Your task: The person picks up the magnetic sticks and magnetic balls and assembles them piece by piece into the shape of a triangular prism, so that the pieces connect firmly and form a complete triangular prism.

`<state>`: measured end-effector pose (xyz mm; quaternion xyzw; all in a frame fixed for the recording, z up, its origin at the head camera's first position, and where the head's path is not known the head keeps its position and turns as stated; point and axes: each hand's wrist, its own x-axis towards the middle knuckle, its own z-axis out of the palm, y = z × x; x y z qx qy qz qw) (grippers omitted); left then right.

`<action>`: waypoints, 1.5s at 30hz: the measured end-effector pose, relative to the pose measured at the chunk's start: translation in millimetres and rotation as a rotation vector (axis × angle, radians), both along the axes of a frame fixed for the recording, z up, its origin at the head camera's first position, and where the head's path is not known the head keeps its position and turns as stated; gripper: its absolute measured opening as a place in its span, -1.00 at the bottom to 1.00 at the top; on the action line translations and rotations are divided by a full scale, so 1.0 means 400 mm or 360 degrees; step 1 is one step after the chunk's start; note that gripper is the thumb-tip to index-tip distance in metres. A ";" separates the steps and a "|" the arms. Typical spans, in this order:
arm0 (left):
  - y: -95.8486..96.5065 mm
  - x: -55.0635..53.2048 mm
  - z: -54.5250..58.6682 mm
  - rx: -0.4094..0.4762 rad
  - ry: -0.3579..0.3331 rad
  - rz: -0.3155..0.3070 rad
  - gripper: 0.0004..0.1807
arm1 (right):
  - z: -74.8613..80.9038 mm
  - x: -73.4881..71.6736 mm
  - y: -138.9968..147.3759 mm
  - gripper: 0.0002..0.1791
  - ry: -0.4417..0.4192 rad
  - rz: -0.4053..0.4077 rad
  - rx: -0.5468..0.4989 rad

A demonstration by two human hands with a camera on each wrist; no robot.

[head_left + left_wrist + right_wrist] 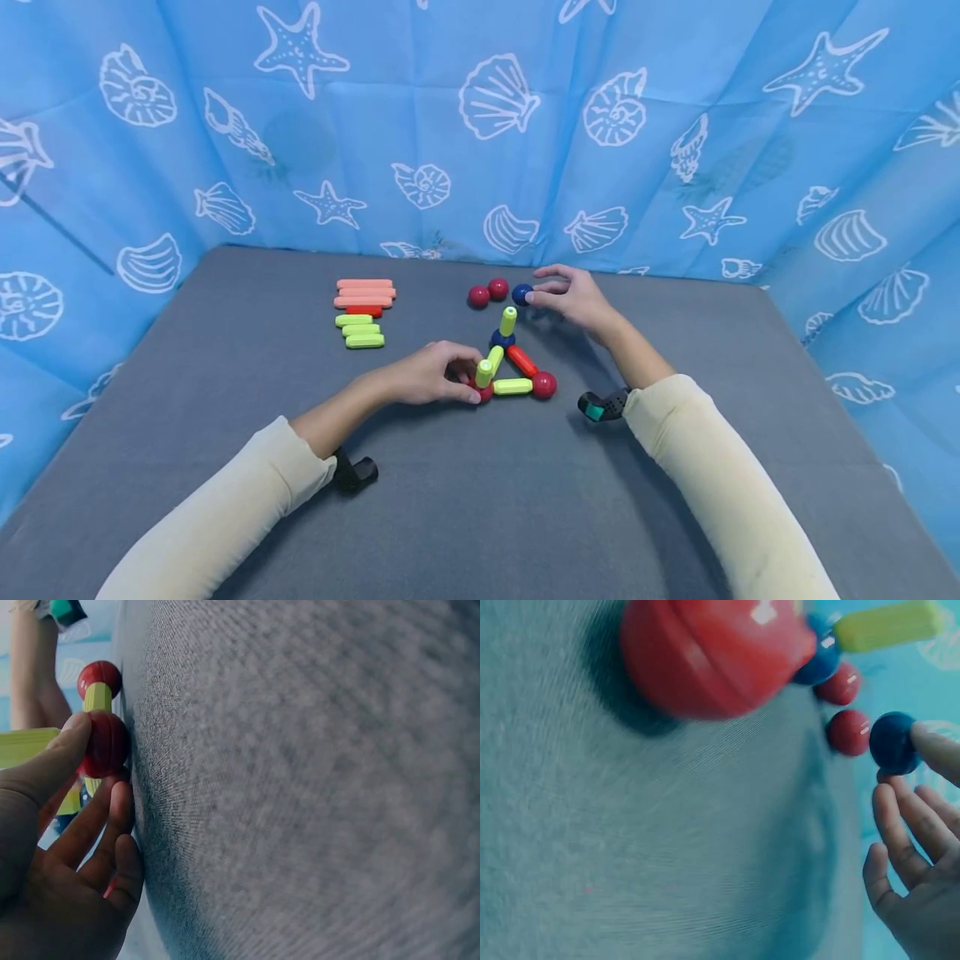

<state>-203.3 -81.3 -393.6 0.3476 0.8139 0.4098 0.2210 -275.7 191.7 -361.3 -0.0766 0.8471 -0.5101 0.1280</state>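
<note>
A triangle of rods and balls lies on the table. A red ball (pixel 543 385) forms its right corner, and a blue ball (pixel 502 339) its far one. Yellow-green rods stand upright on the far ball and on the left corner's red ball (pixel 106 744). My left hand (pixel 435 372) pinches that left red ball between thumb and fingers. Beyond the triangle, my right hand (pixel 576 302) pinches a loose blue ball (pixel 893 742) by thumb and fingertips. Whether this ball touches the table is unclear. A red rod (pixel 522 361) and a yellow-green rod (pixel 513 386) meet at the right corner.
Two loose red balls (pixel 488 292) sit left of the loose blue ball. At the back left lie salmon rods (pixel 365 292), a short red rod (pixel 363 312) and several yellow-green rods (pixel 363 331). A blue shell-patterned curtain (pixel 420 125) hangs behind the grey table (pixel 480 517).
</note>
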 end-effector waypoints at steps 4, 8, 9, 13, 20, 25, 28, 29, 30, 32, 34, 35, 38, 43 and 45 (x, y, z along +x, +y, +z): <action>-0.004 0.000 -0.001 -0.0003 -0.0011 0.0001 -0.67 | 0.035 0.021 -0.003 -0.39 0.0081 0.0048 -0.0160; -0.007 -0.002 -0.004 0.0001 -0.0016 -0.0004 -0.67 | 0.054 0.039 -0.006 -0.46 0.0152 0.0187 -0.0204; -0.008 -0.002 -0.006 0.0006 -0.0018 -0.0006 -0.67 | 0.056 0.043 -0.008 -0.47 0.0160 0.0234 -0.0201; -0.012 -0.004 -0.012 0.0022 -0.0028 -0.0014 -0.67 | 0.055 0.053 -0.015 -0.51 0.0148 0.0372 -0.0194; -0.019 -0.006 -0.017 0.0033 -0.0041 -0.0017 -0.69 | 0.054 0.047 -0.020 -0.49 0.0140 0.0442 -0.0189; -0.019 -0.007 -0.016 0.0035 -0.0035 -0.0020 -0.69 | 0.057 0.025 -0.025 -0.55 0.0163 0.0380 -0.0218; -0.019 -0.009 -0.012 0.0034 -0.0036 -0.0016 -0.69 | 0.049 0.000 -0.034 -0.54 0.0152 0.0253 -0.0192; -0.019 -0.009 -0.012 0.0034 -0.0034 -0.0014 -0.69 | 0.045 -0.008 -0.037 -0.53 0.0139 0.0222 -0.0171; -0.019 -0.009 -0.011 0.0034 -0.0034 -0.0012 -0.69 | 0.037 -0.017 -0.041 -0.52 0.0120 0.0200 -0.0150; -0.019 -0.009 -0.010 0.0036 -0.0034 -0.0018 -0.68 | 0.020 -0.036 -0.048 -0.51 0.0106 0.0202 -0.0083; -0.018 -0.009 -0.011 0.0036 -0.0026 -0.0023 -0.68 | 0.004 -0.049 -0.056 -0.50 0.0111 0.0245 -0.0020; -0.016 -0.009 -0.010 0.0039 -0.0022 -0.0027 -0.69 | -0.004 -0.055 -0.060 -0.49 0.0127 0.0272 0.0016; -0.012 -0.008 -0.007 0.0049 -0.0025 -0.0036 -0.69 | -0.017 -0.065 -0.074 -0.44 0.0172 0.0349 0.0064; -0.008 -0.009 -0.003 0.0060 -0.0047 -0.0042 -0.69 | -0.027 -0.074 -0.096 -0.38 0.0179 0.0384 0.0081; -0.008 -0.010 -0.005 0.0058 -0.0048 -0.0040 -0.70 | -0.035 -0.080 -0.100 -0.38 0.0178 0.0373 0.0104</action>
